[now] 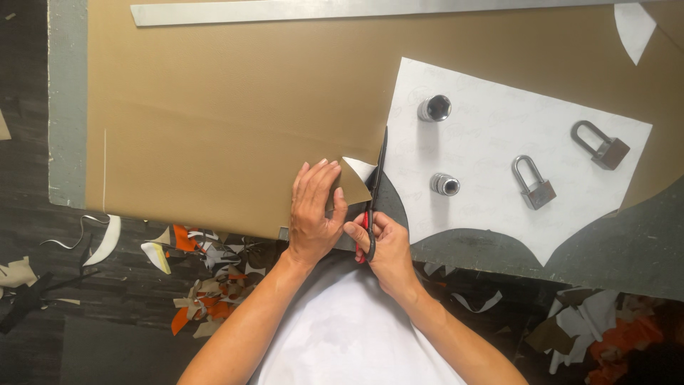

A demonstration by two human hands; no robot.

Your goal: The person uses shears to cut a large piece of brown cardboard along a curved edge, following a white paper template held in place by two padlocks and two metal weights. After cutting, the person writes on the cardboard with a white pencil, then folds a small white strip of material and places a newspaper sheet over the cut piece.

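A large tan sheet [214, 107] lies spread over the grey table [68, 107]. On its right part rests a white paper pattern [491, 153]. My right hand [381, 246] grips black scissors [376, 185] with red handle lining, blades pointing away along the pattern's left edge. My left hand [315, 210] presses flat on the tan sheet just left of the blades, beside a lifted tan flap [353, 187].
Two steel sockets [434, 108] [445, 184] and two padlocks [534, 184] [602, 146] sit on the pattern as weights. A long metal ruler [320, 11] lies at the far edge. Offcuts of tan, white and orange material [206, 285] litter the dark floor.
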